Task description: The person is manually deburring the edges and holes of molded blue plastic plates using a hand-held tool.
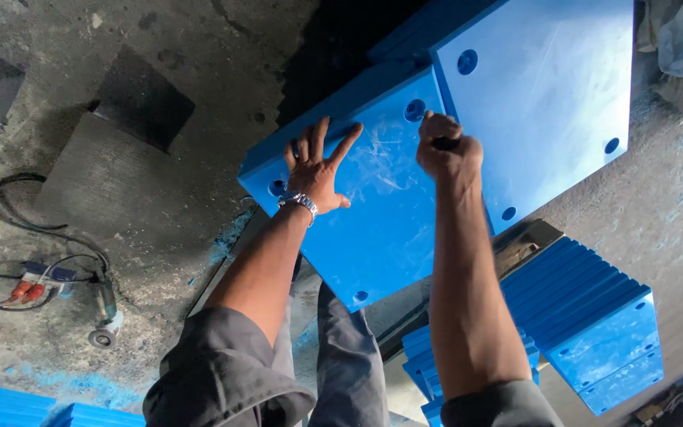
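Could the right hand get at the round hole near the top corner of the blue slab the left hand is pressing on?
Probably yes. The right hand, fisted around a dark tool, sits just beside that hole with nothing between them. The left hand lies flat on the blue slab, further left.

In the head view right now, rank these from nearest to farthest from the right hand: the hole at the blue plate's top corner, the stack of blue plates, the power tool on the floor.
From the right hand:
1. Corner hole, just left above the fist.
2. Stack of blue plates, lower right.
3. Power tool, far lower left on the floor.
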